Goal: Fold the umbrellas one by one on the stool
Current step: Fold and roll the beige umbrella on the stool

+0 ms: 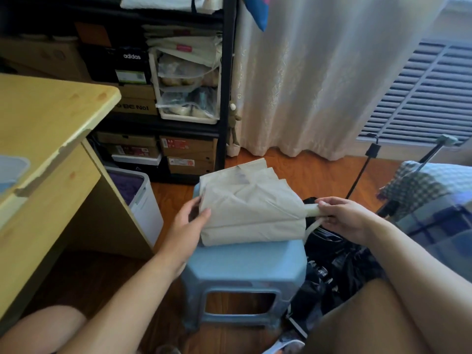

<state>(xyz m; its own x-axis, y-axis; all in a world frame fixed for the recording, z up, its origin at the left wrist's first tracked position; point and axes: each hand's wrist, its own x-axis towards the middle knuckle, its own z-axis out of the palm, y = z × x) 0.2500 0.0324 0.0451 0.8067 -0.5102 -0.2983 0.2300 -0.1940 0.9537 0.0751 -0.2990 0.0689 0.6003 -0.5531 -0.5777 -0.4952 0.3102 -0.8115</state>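
Observation:
A beige umbrella (251, 209) lies across the top of the light blue plastic stool (245, 264), its canopy flattened into layered pleats. My left hand (190, 221) rests at the canopy's left edge, thumb above and fingers on the fabric. My right hand (341, 215) grips the umbrella's pale handle (311, 210) at the right end, with the wrist strap hanging below it. A black umbrella (332, 264) lies crumpled on the floor right of the stool.
A wooden desk (43, 139) stands at the left with a white bin (145, 203) beside it. Black shelves with shoe boxes (163, 98) stand behind. Curtain (319, 72), tripod legs (362, 169) and a checked bed cover (429, 190) lie to the right. My knees frame the bottom.

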